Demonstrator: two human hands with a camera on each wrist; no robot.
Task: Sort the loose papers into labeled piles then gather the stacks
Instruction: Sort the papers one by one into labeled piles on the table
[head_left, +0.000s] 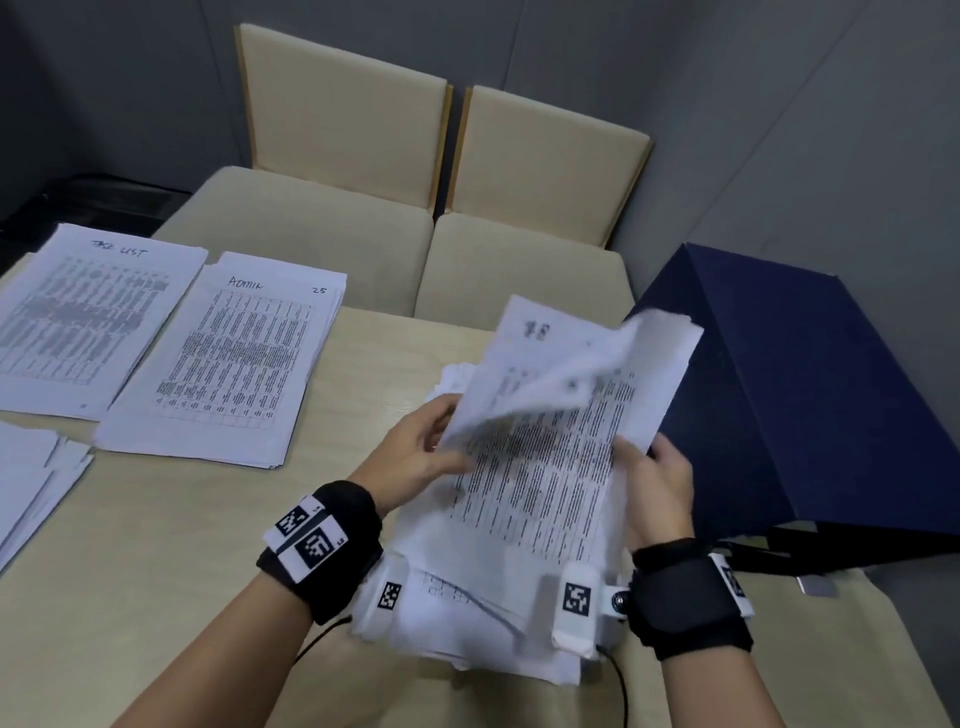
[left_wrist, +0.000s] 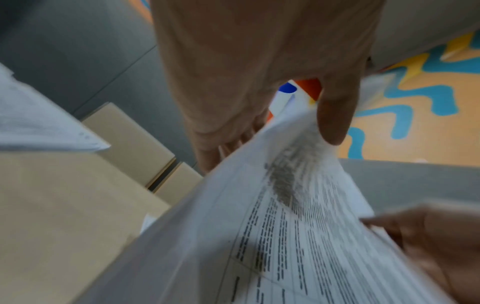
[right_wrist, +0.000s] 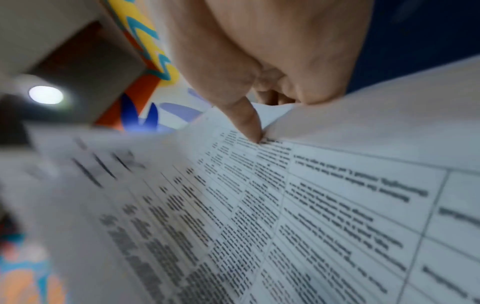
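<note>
A thick stack of loose printed papers (head_left: 519, 525) lies held over the table's near right part. My left hand (head_left: 441, 447) pinches the left edge of the top sheet (head_left: 576, 374), which curls up and over, blurred. In the left wrist view its thumb (left_wrist: 335, 123) sits on top of that sheet (left_wrist: 285, 226), with the fingers beneath. My right hand (head_left: 654, 467) grips the stack's right edge; its thumb (right_wrist: 249, 123) presses on the printed table (right_wrist: 272, 205). Sorted piles lie at left: one with a handwritten list heading (head_left: 88, 317), one headed "ADMIN" (head_left: 228, 358), and a third (head_left: 31, 478) at the frame edge.
A dark navy box (head_left: 779, 405) lies tilted at the table's right edge, close beside my right hand. Two beige chairs (head_left: 395, 156) stand behind the beige table (head_left: 156, 571). Bare tabletop shows between the Admin pile and the held stack.
</note>
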